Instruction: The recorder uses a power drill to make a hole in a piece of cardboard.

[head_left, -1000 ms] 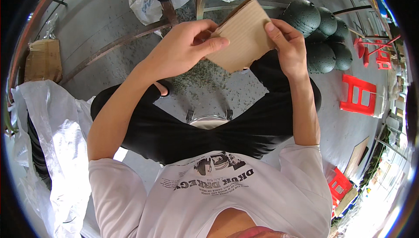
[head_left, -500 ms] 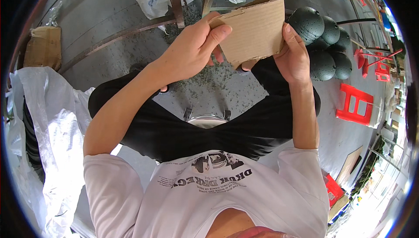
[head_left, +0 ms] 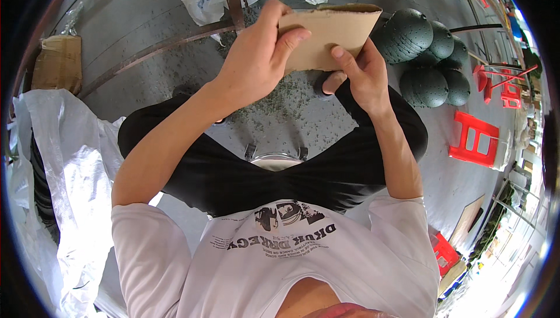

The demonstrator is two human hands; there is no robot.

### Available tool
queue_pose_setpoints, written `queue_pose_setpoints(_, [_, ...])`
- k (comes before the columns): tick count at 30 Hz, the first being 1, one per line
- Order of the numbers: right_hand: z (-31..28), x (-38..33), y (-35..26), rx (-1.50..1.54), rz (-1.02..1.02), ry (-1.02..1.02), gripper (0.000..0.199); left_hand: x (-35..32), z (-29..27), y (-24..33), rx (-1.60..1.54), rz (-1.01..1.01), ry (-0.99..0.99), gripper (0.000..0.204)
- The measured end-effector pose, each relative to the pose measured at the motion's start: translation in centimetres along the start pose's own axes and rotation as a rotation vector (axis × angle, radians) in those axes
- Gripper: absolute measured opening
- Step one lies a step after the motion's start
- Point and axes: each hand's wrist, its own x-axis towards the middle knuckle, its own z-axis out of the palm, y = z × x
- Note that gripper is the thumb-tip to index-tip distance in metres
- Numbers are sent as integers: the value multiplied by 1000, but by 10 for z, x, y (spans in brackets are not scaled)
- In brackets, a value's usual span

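Cardboard piece [head_left: 329, 35] sat at 12 o'clock in the head view, raised over your knees — you held it in both hands. Your left hand [head_left: 256, 55] was closed on its left edge, thumb laid across the face; your right hand [head_left: 359, 73] pinched the lower right part, thumb on front, fingers behind. Flat brown sheet, matte, top edge slightly curled. It looked light and fairly stiff, though likely to crease under a hard squeeze — edges seemed the best hold. Dark dimpled balls [head_left: 429, 55] lay at 2 o'clock, a red plastic frame [head_left: 475, 140] at 3, white plastic sheeting [head_left: 64, 160] at 9. Grey floor [head_left: 146, 20] with green-grey shavings below.
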Motion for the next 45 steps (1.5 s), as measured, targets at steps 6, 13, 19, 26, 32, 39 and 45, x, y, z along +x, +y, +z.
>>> queue_pose_setpoints(6, [11, -1, 2, 130, -75, -7, 48, 7, -4, 4, -289, -294, -5, 32])
queue_pose_setpoints(13, [11, -8, 0, 135, -32, -126, 51, -1, 2, -8, 50, 20, 67, 35])
queue_pose_setpoints(19, [5, -4, -3, 117, -81, -126, 50, 2, 2, -8, 29, 107, 132, 33])
queue_pose_setpoints(26, [11, -1, -9, 255, -97, -18, 45, -8, 7, -5, 255, 163, 105, 26])
queue_pose_setpoints(32, [5, -3, -7, 183, -54, 64, 37, -9, 7, 4, 309, 291, 99, 23])
queue_pose_setpoints(39, [-8, 0, -12, 166, -44, 13, 37, -9, 4, 5, 115, 120, 59, 28])
queue_pose_setpoints(45, [2, -2, -16, 251, -55, -21, 39, -3, -2, 2, 116, 60, 156, 28])
